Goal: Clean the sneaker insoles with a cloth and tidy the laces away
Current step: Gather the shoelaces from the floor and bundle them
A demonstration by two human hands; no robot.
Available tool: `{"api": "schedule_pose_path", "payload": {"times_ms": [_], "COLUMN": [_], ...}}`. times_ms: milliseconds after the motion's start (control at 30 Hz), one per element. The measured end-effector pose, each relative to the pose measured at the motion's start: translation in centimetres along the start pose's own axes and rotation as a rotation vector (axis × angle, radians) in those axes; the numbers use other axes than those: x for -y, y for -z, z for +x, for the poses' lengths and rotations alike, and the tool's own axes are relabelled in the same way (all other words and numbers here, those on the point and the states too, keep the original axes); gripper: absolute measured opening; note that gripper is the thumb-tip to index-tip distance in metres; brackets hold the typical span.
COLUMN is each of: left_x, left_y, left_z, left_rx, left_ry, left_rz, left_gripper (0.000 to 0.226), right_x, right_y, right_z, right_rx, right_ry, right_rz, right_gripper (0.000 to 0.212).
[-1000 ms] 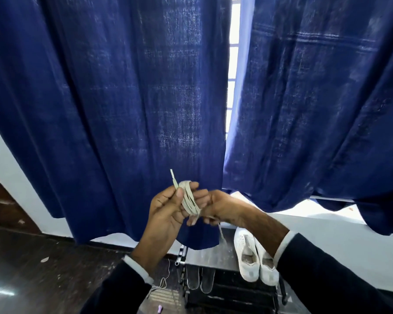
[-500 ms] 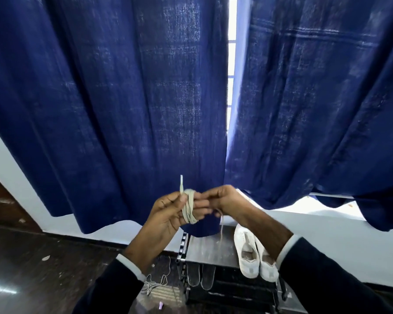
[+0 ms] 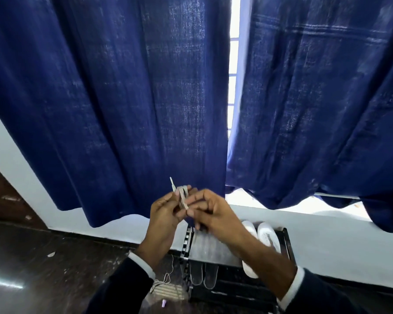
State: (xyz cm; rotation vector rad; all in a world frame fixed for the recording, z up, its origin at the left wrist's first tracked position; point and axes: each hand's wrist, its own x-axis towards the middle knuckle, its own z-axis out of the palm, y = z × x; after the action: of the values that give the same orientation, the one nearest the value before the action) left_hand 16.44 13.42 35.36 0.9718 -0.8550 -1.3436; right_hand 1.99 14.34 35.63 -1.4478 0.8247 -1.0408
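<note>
A pale shoelace (image 3: 182,197) is wound in loops around the fingers of my left hand (image 3: 166,215), its tip sticking up. My right hand (image 3: 210,211) is close against the coil, its fingers curled at the lace; blur hides the exact grip. Below, a pair of white sneakers (image 3: 258,241) stands on the top of a black shoe rack (image 3: 287,243). Two grey insoles (image 3: 203,276) lie on the shelf beneath. A second lace (image 3: 162,283) lies loose on the floor left of the rack.
Dark blue curtains (image 3: 123,98) hang in front of me over a bright window (image 3: 234,64). A white wall (image 3: 327,243) runs behind the rack. The floor (image 3: 43,264) is dark and glossy, with a small purple object (image 3: 163,303) near the loose lace.
My right hand has moved around the coil on my left fingers, and the hanging tail of the lace is no longer seen. The view has tilted down slightly.
</note>
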Motion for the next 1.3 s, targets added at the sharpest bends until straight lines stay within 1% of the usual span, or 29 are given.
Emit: {"api": "schedule_pose_path", "payload": {"times_ms": [67, 133, 200, 300, 400, 467, 500, 533, 600, 633, 733, 833, 900, 967, 1033, 1100, 1167, 1267, 1300], "left_x": [-0.5, -0.8, -1.1, -1.7, -2.1, -2.0, -1.8, -1.6, -0.9, -0.6, 0.3, 0.5, 0.3, 0.1, 0.0, -0.1, -0.3, -0.2, -0.1], "left_y": [0.2, 0.1, -0.2, -0.8, -0.7, -0.4, -0.3, -0.1, 0.2, 0.2, 0.2, -0.1, 0.0, 0.1, 0.1, -0.2, -0.4, -0.2, -0.1], "left_z": [0.2, 0.2, 0.0, -0.4, -1.0, -1.3, -1.4, -1.4, -1.3, -1.3, -1.0, -0.7, -0.5, -0.4, -0.4, -0.7, -0.9, -0.8, -0.8], "left_rx": [0.021, 0.054, 0.089, 0.161, 0.258, 0.330, 0.352, 0.360, 0.345, 0.333, 0.287, 0.154, 0.056, -0.007, 0.006, 0.043, 0.080, 0.098, 0.096], "left_ry": [0.018, 0.023, 0.025, 0.023, 0.009, 0.016, 0.021, 0.026, 0.053, 0.068, 0.074, 0.022, -0.037, -0.071, -0.057, -0.029, -0.019, -0.007, 0.000], "left_rz": [-0.101, -0.158, -0.190, -0.183, -0.065, 0.032, 0.090, 0.154, 0.256, 0.295, 0.352, 0.270, 0.193, 0.124, 0.025, -0.091, -0.159, -0.183, -0.199], "left_gripper": [0.032, 0.035, 0.034, 0.034, 0.035, 0.034, 0.034, 0.034, 0.032, 0.031, 0.028, 0.028, 0.028, 0.029, 0.031, 0.034, 0.034, 0.033, 0.032], "right_x": [-1.9, -2.9, -3.1, -3.2, -3.3, -2.7, -2.1, -1.3, 0.5, 1.3, 3.2, 3.3, 2.4, 1.1, 0.0, -1.0, -1.8, -2.7, -3.0], "right_y": [-0.2, 0.3, 1.2, 2.5, 4.1, 5.3, 5.7, 6.1, 6.5, 6.6, 6.4, 5.0, 3.6, 2.0, 0.7, 0.0, 0.2, 1.1, 1.5], "right_z": [-1.0, -1.3, -1.2, -0.8, -0.1, 0.7, 1.2, 1.7, 2.6, 3.0, 3.8, 3.3, 2.3, 0.9, -0.2, -0.9, -1.3, -1.4, -1.4], "right_rx": [-0.026, -0.022, 0.018, 0.102, 0.079, 0.036, 0.017, 0.011, -0.001, -0.022, -0.067, -0.058, -0.040, -0.062, -0.109, -0.141, -0.144, -0.123, -0.117], "right_ry": [-0.122, -0.164, -0.161, -0.148, -0.149, -0.143, -0.126, -0.101, -0.040, -0.002, 0.081, 0.096, 0.083, 0.025, -0.067, -0.162, -0.220, -0.251, -0.257], "right_rz": [0.157, 0.220, 0.145, -0.098, -0.295, -0.372, -0.395, -0.405, -0.419, -0.440, -0.476, -0.406, -0.265, -0.088, 0.081, 0.184, 0.217, 0.239, 0.249], "right_gripper": [0.014, 0.014, 0.009, 0.016, 0.018, 0.030, 0.032, 0.029, 0.013, 0.009, 0.008, 0.015, 0.018, 0.015, 0.012, 0.014, 0.013, 0.004, 0.008]}}
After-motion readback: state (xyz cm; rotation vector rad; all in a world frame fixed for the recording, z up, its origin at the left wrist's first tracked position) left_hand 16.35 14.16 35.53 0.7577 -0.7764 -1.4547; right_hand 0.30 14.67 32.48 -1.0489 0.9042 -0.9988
